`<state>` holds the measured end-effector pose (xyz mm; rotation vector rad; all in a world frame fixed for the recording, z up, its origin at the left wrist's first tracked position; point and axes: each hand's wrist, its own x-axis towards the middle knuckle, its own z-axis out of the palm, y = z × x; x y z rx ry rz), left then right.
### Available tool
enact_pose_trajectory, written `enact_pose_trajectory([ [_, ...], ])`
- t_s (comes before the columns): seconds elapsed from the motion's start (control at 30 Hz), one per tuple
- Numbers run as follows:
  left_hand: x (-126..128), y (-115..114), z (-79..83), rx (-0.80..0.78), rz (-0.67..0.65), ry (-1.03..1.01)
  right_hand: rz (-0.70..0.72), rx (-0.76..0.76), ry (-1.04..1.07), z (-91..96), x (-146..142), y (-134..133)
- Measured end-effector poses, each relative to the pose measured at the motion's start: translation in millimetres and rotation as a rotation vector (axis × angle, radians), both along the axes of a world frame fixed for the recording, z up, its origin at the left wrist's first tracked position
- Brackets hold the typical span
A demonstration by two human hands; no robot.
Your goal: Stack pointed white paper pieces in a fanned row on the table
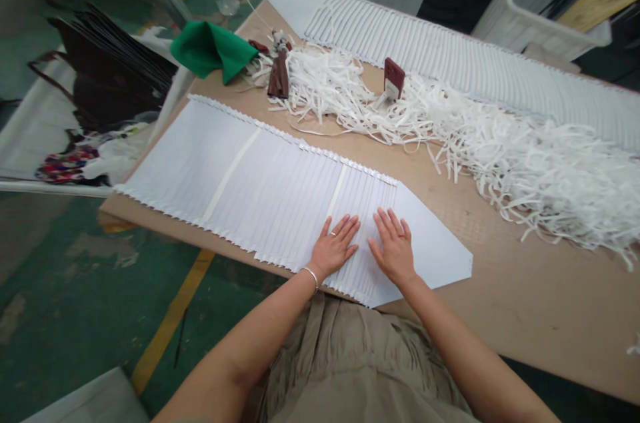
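Note:
A long row of overlapping white sheets (175,156) lies fanned out across the table, their narrow edges showing as close parallel lines. My left hand (336,246) rests flat on the row near its right end, fingers spread, with a ring and a bracelet on. Just to its right, my right hand (393,246) lies palm down where the lined edges meet the wide pointed end sheet (440,246). Neither hand grips anything. Paler strips (233,173) cross the row at two places, one of them just beyond my left fingertips.
Beyond the row spreads a heap of white strips (540,163) on the brown table (525,303). A dark red handled tool (394,78) stands among them. Another fanned row (425,49) runs behind. A green cloth (213,49) sits at the far left corner, near a white cart (25,136).

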<state>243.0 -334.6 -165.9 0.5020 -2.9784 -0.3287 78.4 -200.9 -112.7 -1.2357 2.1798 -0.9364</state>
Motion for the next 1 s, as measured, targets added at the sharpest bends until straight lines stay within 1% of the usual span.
enact_pose_trajectory([
  [0.07, -0.5, 0.1, 0.9, -0.012, -0.009, -0.008, 0.168, 0.109, 0.246, -11.0, -3.9, 7.3],
  [0.13, -1.1, 0.5, 1.7, -0.023, -0.014, -0.015, 0.247, 0.178, 0.376, -20.9, -6.8, 10.9],
  [0.2, -1.8, 0.9, 2.6, -0.025, -0.010, -0.018, 0.285, 0.197, 0.435, -26.9, -8.0, 11.0],
  [0.33, -3.2, 1.4, 4.7, -0.016, -0.013, -0.012, 0.352, 0.184, 0.444, -30.9, -8.0, 8.4],
  [0.57, -3.9, 1.4, 3.8, -0.004, -0.013, 0.009, 0.334, 0.177, 0.435, -37.1, -10.2, 13.4],
  [0.7, -3.1, 0.3, 1.9, 0.011, -0.012, 0.007, 0.354, 0.185, 0.441, -35.8, -11.9, 14.9],
  [0.77, -2.6, -0.3, 1.8, 0.018, -0.008, -0.001, 0.352, 0.193, 0.454, -32.5, -19.4, 19.1],
  [0.8, -2.7, -0.1, 2.1, 0.021, -0.005, -0.005, 0.328, 0.200, 0.464, -30.2, -25.5, 22.6],
  [0.93, -10.2, 10.0, 5.5, 0.039, 0.005, -0.016, 0.141, 0.250, 0.510, -20.4, -56.0, 40.1],
  [1.0, -19.1, 20.0, 7.2, 0.049, -0.027, -0.012, 0.163, 0.266, 0.516, -18.3, -65.1, 44.3],
])
